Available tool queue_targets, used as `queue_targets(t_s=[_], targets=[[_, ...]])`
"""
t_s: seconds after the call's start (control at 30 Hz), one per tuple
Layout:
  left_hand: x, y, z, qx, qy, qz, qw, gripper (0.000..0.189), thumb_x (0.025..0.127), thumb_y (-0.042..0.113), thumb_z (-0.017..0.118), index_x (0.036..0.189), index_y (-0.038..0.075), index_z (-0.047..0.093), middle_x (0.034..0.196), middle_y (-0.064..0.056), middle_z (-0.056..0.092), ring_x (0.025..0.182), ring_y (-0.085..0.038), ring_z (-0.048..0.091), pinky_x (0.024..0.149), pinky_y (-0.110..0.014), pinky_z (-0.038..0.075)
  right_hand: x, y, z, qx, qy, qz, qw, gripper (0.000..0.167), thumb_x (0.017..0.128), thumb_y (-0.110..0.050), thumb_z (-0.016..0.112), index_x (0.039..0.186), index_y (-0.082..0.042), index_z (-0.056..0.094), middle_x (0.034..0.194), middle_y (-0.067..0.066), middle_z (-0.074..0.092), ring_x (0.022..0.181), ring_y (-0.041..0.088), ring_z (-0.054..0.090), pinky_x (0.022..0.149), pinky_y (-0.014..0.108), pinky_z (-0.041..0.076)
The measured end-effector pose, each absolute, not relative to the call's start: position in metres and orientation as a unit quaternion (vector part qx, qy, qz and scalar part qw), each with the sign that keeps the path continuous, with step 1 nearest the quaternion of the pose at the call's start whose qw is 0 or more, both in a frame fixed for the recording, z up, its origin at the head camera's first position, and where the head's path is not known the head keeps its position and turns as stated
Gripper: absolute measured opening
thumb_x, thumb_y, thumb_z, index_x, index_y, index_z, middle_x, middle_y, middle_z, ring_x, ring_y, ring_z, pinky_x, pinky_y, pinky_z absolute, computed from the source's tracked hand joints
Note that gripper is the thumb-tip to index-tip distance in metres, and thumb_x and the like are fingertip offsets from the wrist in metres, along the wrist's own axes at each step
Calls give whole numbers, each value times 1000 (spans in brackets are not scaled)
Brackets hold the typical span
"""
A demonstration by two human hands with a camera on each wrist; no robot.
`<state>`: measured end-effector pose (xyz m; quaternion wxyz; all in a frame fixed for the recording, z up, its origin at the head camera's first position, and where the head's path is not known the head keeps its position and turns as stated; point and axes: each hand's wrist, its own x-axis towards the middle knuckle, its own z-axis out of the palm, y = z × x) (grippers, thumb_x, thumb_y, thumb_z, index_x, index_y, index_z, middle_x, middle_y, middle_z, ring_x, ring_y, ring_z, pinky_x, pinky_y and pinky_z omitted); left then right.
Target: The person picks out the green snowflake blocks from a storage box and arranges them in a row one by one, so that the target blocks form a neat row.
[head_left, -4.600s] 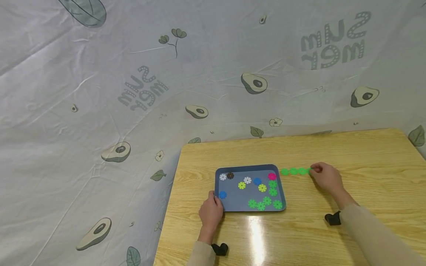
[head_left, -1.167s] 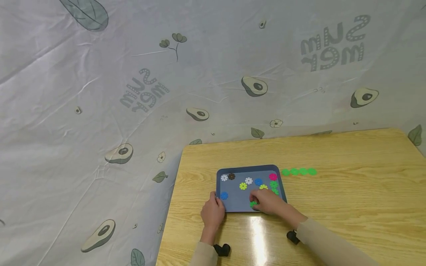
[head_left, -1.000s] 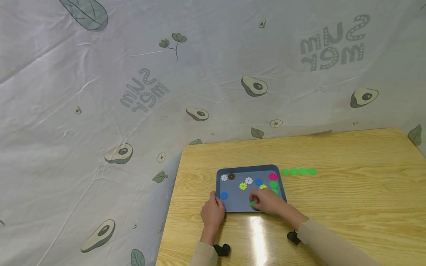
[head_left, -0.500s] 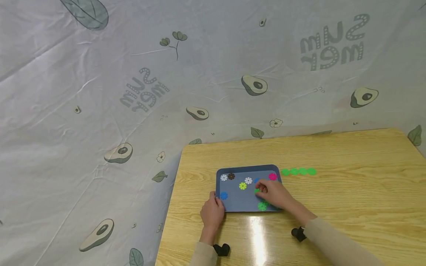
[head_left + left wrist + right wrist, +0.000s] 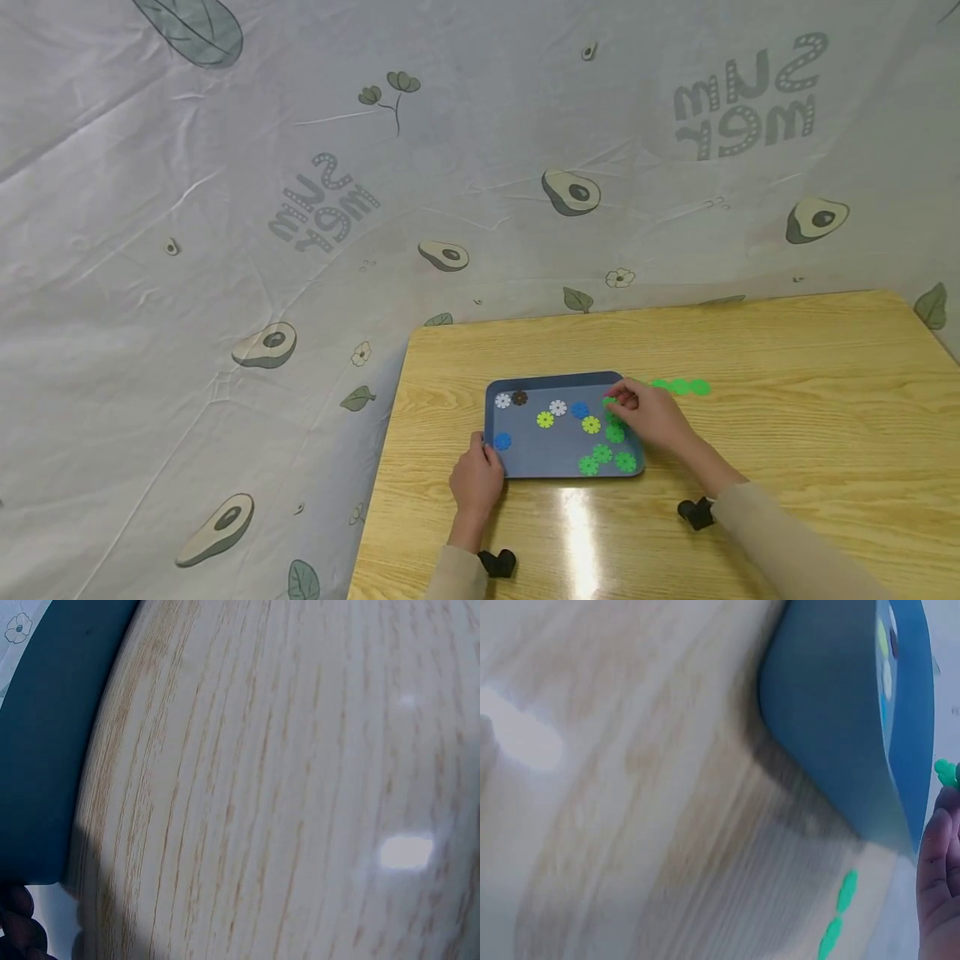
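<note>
A shallow blue-grey tray [image 5: 536,462] lies on the wooden table with loose flower-shaped interlocking discs in it. My left hand [image 5: 477,481] grips the tray at its near left corner; in the left wrist view a few of its fingertips [image 5: 21,930] show below the tray's edge. Over the tray's right side, my right hand [image 5: 651,412] pinches a green disc [image 5: 945,772] between thumb and fingers. Several other green discs [image 5: 602,453] lie along the tray's right and near sides. Beyond the hand, a row of green discs [image 5: 679,387] lies on the table, its left end hidden.
In the tray also lie white discs [image 5: 557,407], a brown disc [image 5: 520,398], blue discs [image 5: 503,441] and yellow discs [image 5: 591,425]. The wooden table [image 5: 817,400] reaches back to a hanging printed cloth [image 5: 495,125].
My right hand went from the row to the tray's near side, picked up a green disc there, and carried it up and right to the tray's right side. The left hand stayed put.
</note>
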<state>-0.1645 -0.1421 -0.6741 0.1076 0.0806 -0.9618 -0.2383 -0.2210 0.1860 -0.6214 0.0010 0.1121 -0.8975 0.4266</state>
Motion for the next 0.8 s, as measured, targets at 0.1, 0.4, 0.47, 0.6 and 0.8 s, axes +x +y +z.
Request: queue_targets(t_s=[0.1, 0.4, 0.47, 0.6, 0.8], targets=[[-164, -142, -675, 82, -961, -239, 109, 19, 101, 18, 61, 115, 9, 68, 68, -8, 67, 47, -23, 56, 41, -38, 37, -225, 198, -621, 96, -899, 427, 10, 17, 98, -19, 74, 109, -6, 71, 90, -1, 66, 79, 15, 61, 70, 31, 50], [-165, -143, -676, 79, -962, -240, 102, 19, 101, 18, 60, 116, 9, 68, 67, -6, 66, 46, -20, 54, 40, -37, 35, -230, 242, -615, 41, -901, 431, 33, 25, 102, -22, 68, 116, -1, 68, 100, 11, 69, 88, 28, 67, 74, 36, 52], [-165, -143, -676, 79, -962, -240, 102, 19, 101, 18, 60, 116, 9, 68, 67, -6, 66, 46, -20, 54, 40, -37, 35, -230, 253, -616, 27, -901, 431, 35, 29, 103, -24, 67, 117, 0, 68, 103, 15, 69, 91, 32, 68, 75, 39, 52], [-165, -143, -675, 79, -962, -239, 102, 19, 101, 18, 60, 116, 10, 68, 67, -6, 66, 46, -19, 54, 40, -36, 35, -231, 275, -622, -1, -899, 436, 34, 35, 105, -27, 64, 122, 3, 66, 108, 21, 68, 96, 41, 68, 73, 41, 53], [-164, -142, -674, 77, -962, -238, 105, 20, 101, 18, 60, 117, 9, 69, 68, -6, 66, 47, -19, 54, 40, -36, 35, -232, 307, -631, -39, -900, 433, 28, 43, 106, -33, 60, 125, 4, 64, 113, 24, 66, 104, 43, 65, 71, 32, 49]])
